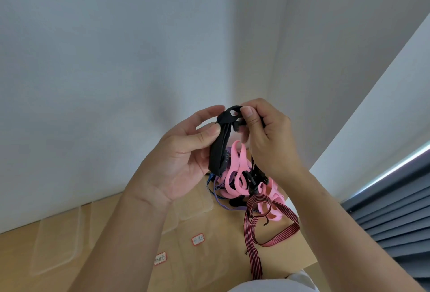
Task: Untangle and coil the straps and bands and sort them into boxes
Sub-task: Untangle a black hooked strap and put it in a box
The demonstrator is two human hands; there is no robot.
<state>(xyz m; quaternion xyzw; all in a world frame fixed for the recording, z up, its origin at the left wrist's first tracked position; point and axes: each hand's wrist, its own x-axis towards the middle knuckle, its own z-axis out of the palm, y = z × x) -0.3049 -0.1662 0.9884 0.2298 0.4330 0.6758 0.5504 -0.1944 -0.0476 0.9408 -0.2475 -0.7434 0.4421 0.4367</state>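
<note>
Now both hands are up, left hand (186, 152) gripping the flat black elastic strap (220, 149), right hand (263, 133) pinching its knotted top (pink rubber bands (235, 175) dangling) — better to ease loops free slowly than yank.

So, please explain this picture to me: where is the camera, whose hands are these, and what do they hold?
There is no machine, only a person. The camera sits on the person's head and looks forward and down. The left hand grips a black strap, and the right hand pinches its top end. A tangle of pink bands and a striped strap hangs below. On the wooden table lie clear boxes and small labels.
</note>
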